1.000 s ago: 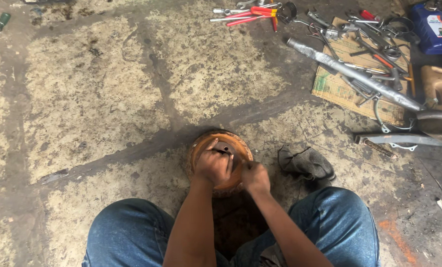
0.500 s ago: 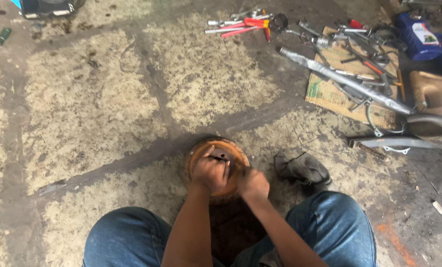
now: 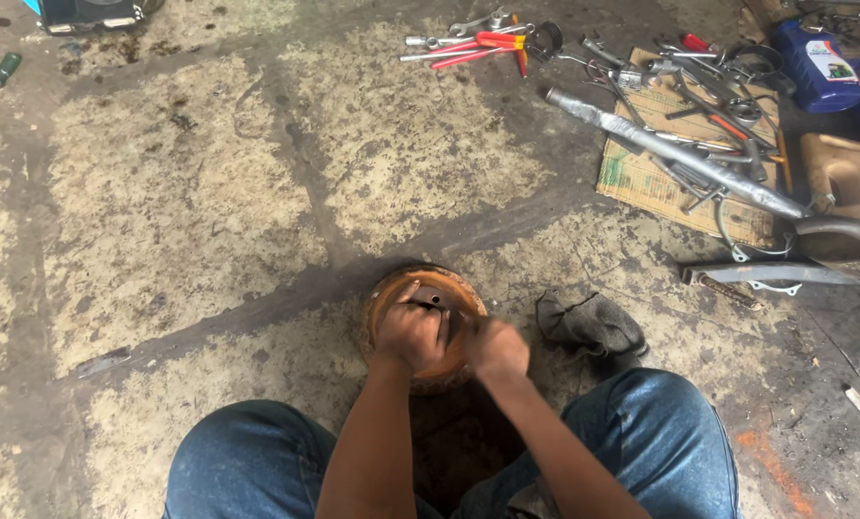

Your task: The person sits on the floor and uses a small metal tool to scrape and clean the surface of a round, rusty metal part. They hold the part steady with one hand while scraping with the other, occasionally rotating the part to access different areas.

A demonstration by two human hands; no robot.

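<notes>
A round, rusty orange metal part (image 3: 391, 293) lies on the stained concrete floor between my knees. My left hand (image 3: 409, 332) presses down on its middle, fingers spread over a dark centre hub (image 3: 431, 295). My right hand (image 3: 496, 346) is closed in a fist at the part's right edge, gripping a thin dark tool whose tip reaches toward the hub; most of the tool is hidden by my fingers. Both forearms come up from the bottom of the view, over my blue jeans.
A crumpled dark rag (image 3: 588, 324) lies just right of the part. Farther right, a long metal pipe (image 3: 670, 152) and several tools rest on cardboard (image 3: 641, 183). Red-handled pliers and wrenches (image 3: 483, 43) lie at the top, a blue bottle (image 3: 816, 65) at top right, a green screwdriver (image 3: 2, 72) top left.
The view has shifted a little, so the far tools sit higher in the frame. My hands stay on the rusty part; the right fist has shifted slightly at its edge.
</notes>
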